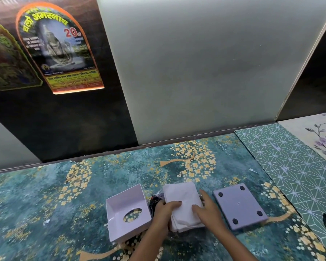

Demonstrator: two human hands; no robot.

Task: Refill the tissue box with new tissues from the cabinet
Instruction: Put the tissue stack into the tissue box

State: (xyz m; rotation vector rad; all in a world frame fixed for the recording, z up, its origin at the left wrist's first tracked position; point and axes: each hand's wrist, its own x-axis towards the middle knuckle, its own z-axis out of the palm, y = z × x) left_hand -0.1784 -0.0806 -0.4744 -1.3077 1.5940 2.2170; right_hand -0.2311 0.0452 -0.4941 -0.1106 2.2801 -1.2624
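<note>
A stack of white tissues [183,202] lies on the patterned table between the two parts of a lilac tissue box. My left hand [164,211] holds the stack's left edge, fingers curled over the top. My right hand [205,208] presses on its right side with the fingers spread. The box shell [120,219] rests upside down on the left, hollow side up, and its oval slot shows the table through it. The box's flat base [239,206] lies on the right with four dark round feet facing up.
A dark crumpled wrapper [154,201] pokes out beside my left hand. The table has a teal mat with gold flowers [64,194], a green geometric mat [290,166] to the right. Frosted panels and a dark panel with a poster [58,48] stand behind the table.
</note>
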